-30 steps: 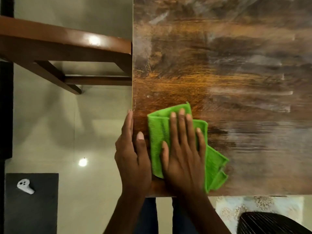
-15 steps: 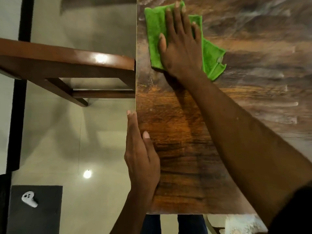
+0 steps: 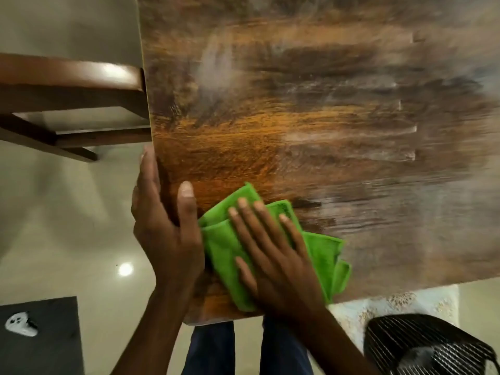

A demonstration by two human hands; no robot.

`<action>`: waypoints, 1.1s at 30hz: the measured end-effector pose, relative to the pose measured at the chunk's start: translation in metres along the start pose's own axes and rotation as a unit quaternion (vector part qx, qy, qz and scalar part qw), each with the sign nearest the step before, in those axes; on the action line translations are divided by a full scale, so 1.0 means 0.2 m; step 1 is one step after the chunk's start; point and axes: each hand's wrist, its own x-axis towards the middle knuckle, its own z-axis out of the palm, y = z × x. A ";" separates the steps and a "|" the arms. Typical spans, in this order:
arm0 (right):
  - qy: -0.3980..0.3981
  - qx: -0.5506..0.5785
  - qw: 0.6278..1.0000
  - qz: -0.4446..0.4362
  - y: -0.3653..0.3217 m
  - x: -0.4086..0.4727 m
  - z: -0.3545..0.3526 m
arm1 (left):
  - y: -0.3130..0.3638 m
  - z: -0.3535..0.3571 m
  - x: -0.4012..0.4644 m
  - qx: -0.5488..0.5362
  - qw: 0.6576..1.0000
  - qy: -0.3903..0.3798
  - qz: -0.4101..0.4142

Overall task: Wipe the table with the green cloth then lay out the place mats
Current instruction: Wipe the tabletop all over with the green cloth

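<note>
Our right hand (image 3: 273, 255) lies flat on the green cloth (image 3: 319, 255), fingers straight and spread, pressing it onto the counter (image 3: 311, 117) close to the near left corner. The cloth is folded into a loose wad; most of it sits under our palm, with one flap reaching out ahead of the fingertips and a bunched edge sticking out to the right, just short of the near edge of the counter. Its longer run lies slantwise, from the far left towards the near right. Our left hand (image 3: 165, 228) holds nothing of the task: it hugs the left edge of the counter, fingers straight down the side and thumb resting on top, and it touches the left border of the cloth.

What matters for the coming stroke is that the cloth is already at the corner nearest us, with the whole unwiped-looking stretch of wood lying ahead and to the right. Pale, cloudy streaks show far over on the right side, so we judge the wiping only partly done. The right hand is the one on the cloth and has a free path forward; the left only steadies us.

A wooden chair (image 3: 70, 85) stands just off the left edge. A patterned mat (image 3: 392, 304) shows below the near edge, possibly a place mat, though we cannot tell.
</note>
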 end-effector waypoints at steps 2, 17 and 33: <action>0.029 -0.001 0.995 0.096 0.26 -0.08 -0.04 | -0.02 0.04 0.00 0.078 0.993 -0.071 0.050; 0.015 0.038 0.984 0.172 -0.58 0.03 0.10 | -0.03 -0.01 0.01 0.053 0.992 -0.089 0.068; 0.137 0.001 0.898 0.419 0.59 0.08 -0.10 | -0.10 0.06 -0.01 0.159 0.977 -0.088 0.115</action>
